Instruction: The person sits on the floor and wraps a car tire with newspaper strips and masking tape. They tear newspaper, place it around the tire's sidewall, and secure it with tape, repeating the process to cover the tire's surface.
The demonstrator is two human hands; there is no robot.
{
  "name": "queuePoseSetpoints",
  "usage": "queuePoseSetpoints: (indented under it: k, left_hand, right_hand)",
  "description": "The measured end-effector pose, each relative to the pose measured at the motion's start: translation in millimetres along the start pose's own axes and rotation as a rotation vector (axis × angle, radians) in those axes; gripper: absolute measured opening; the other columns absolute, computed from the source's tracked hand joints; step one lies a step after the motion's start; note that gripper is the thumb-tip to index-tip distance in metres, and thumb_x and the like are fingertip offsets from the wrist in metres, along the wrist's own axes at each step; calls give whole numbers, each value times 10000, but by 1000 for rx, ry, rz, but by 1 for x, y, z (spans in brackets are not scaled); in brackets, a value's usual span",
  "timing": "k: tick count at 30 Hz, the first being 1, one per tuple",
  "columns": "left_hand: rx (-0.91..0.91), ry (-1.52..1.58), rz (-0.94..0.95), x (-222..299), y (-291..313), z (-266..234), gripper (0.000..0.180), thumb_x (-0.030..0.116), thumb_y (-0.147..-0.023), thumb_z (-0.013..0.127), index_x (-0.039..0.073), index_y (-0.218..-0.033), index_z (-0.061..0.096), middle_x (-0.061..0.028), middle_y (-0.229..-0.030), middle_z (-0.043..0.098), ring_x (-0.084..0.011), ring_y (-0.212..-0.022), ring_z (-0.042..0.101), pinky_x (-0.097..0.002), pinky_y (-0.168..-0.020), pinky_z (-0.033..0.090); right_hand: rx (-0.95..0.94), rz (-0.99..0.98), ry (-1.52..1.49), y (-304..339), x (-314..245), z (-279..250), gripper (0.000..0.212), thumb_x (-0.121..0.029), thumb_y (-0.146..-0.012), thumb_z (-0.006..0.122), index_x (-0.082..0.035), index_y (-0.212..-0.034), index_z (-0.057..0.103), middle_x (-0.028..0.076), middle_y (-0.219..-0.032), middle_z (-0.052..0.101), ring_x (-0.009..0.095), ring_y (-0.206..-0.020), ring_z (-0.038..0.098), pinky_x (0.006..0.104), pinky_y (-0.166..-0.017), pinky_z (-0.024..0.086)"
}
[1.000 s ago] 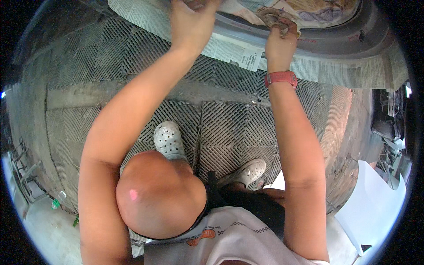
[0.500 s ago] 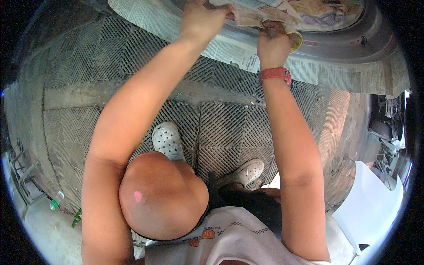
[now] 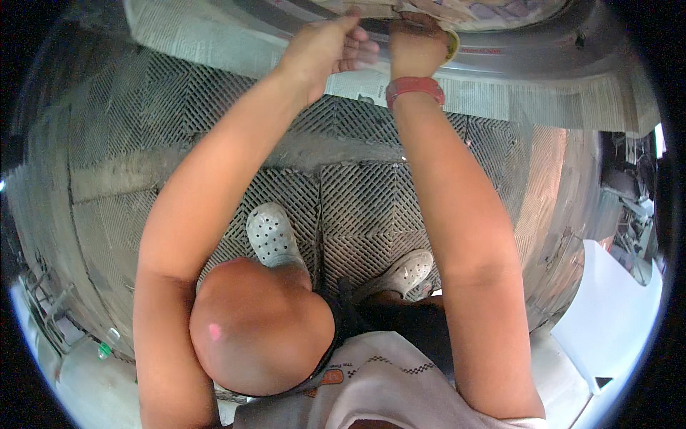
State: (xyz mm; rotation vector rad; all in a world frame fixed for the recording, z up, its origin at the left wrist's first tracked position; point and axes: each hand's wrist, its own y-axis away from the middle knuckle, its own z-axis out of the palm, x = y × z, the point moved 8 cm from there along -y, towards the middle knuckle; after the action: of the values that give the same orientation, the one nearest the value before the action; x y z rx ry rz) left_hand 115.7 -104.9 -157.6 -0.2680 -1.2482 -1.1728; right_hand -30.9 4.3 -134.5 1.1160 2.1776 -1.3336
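Observation:
At the top of the view, my left hand (image 3: pixel 332 53) is off the surface. Its fingers are apart and hold nothing visible. Just right of it, my right hand (image 3: pixel 416 48) is closed, and a round yellow-rimmed thing that looks like a tape roll (image 3: pixel 452 46) shows at its outer side. Its fingertips are at the edge of the printed paper (image 3: pixel 493 16) covering the middle of a grey, curved, glossy panel (image 3: pixel 514 50), partly out of view. A strip of newspaper (image 3: pixel 214 46) runs along the panel's near edge. A red watch band (image 3: pixel 416 87) circles my right wrist.
Dark ribbed mats (image 3: pixel 371 204) cover the floor beneath my light perforated clogs (image 3: pixel 274 232). My bent knee (image 3: pixel 261 325) rises between my arms. A white panel (image 3: pixel 607 314) stands at the right. A bottle with a green cap (image 3: pixel 104 350) lies at the lower left.
My left hand has come away from the printed paper, and its fingers have spread. My right hand has shifted left and slightly up with the yellow-rimmed roll.

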Motion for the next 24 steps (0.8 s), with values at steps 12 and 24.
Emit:
queuePoseSetpoints:
  k: [12, 24]
  left_hand:
    - [-200, -2334, 1256, 28, -26, 41, 636, 148, -983, 533, 90, -1614, 477, -83, -1687, 467, -245, -1594, 373, -440, -1311, 304]
    - [-185, -2071, 1244, 28, -16, 135, 475, 196, -879, 736, 166, -1350, 684, -127, -1349, 660, -356, -1296, 617, -497, -1109, 505]
  right_hand:
    - [-283, 22, -210, 29, 1, -17, 430, -148, -908, 680, -28, -1321, 670, 314, -1196, 721, 512, -1136, 677, 556, -1009, 542]
    - [162, 772, -613, 59, 43, -39, 413, -48, -914, 644, 89, -1301, 593, 346, -1242, 673, 502, -1170, 650, 499, -1048, 514]
